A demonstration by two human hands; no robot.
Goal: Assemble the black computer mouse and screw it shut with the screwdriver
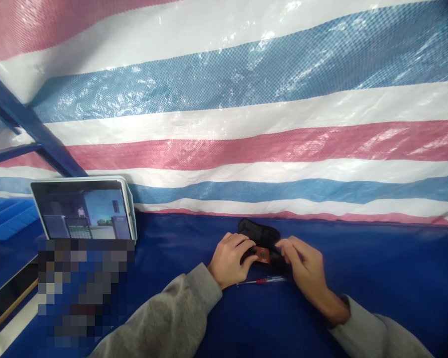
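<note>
A small opened black casing (pixel 276 261) with a brown circuit board (pixel 263 255) in it lies on the blue table surface, perhaps part of a computer mouse. My left hand (pixel 231 261) wraps its fingers round the left end of this casing. At the casing's right end is my right hand (pixel 304 266), thumb and fingers pressed together; whatever they pinch is too small or hidden to name. Just behind sits a separate black curved shell (pixel 259 231). In front of both hands lies a small screwdriver (pixel 263 281) with a red and clear handle, its thin shaft pointing left.
A tablet (pixel 82 211) in a pale case stands at the left, playing a video. A pixelated patch hides what lies before it. Further left are a phone (pixel 13 288) and blue trays (pixel 11 219). Striped plastic sheeting (pixel 246 149) hangs behind the table, beside a blue frame (pixel 41 124).
</note>
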